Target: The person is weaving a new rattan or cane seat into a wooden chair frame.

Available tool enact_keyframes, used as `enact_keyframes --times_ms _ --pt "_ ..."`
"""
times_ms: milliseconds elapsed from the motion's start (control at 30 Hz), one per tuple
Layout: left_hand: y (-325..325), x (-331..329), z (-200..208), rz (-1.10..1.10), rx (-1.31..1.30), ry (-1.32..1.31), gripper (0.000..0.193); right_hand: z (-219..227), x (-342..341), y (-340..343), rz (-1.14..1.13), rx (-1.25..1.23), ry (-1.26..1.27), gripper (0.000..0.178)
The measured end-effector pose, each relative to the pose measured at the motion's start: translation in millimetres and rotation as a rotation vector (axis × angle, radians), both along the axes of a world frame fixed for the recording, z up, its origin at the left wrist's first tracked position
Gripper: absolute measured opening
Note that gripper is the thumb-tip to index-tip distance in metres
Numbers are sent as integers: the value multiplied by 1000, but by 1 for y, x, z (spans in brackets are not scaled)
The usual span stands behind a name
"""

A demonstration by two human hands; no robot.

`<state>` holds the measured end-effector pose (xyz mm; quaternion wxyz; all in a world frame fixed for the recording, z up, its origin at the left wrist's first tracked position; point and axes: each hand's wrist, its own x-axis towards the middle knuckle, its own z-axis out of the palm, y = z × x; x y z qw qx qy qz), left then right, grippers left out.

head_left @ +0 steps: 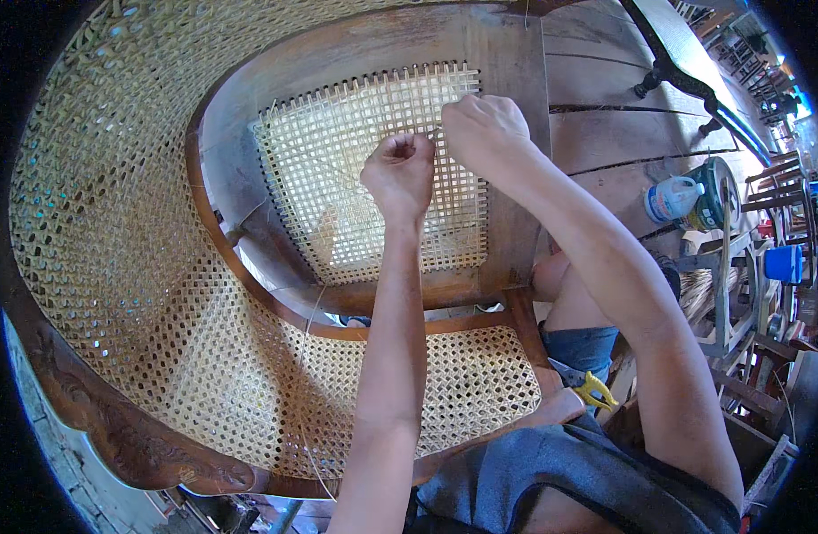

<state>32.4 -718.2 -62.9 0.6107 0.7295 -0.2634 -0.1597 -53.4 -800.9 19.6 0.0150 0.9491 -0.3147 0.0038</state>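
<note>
Both hands are over a half-woven cane panel (315, 169) set in a rounded wooden seat frame (507, 71). My left hand (400, 173) hovers at its middle, fingers curled into a ring; what they pinch, if anything, is too small to make out. Just to its right, my right hand (486, 129) is closed near the panel's right edge, knuckles up, its fingertips hidden. A thin dark sliver shows between the two hands. Strands cross in an open square grid, with ends poking past the holes along the far edge. One long loose cane strand (307, 334) trails down left of my left forearm.
A large caned bench or chair with a curved back (115, 240) and caned seat (462, 369) wraps around the left and near side. A yellow-handled saw (594, 392) lies at its right end. Farther right stand a plastic jug (674, 198), a blue container (784, 264) and wooden chair parts.
</note>
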Motion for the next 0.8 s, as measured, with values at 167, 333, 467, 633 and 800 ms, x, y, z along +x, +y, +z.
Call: enact_keyframes --times_ms 167,333,467,633,800 --pt "-2 10 0 -139 122 -122 19 12 -3 -4 -29 66 52 18" --pt "-10 12 -10 -150 69 -141 18 12 0 -16 -106 129 117 23" --pt "-13 2 -17 -75 13 -351 18 12 -5 -19 -163 165 83 37" --pt "-17 -16 -13 -3 58 -289 16 9 -27 -26 -213 86 -5 44" --pt "-22 -20 -12 68 171 -517 13 15 -52 -52 -254 15 -39 52"
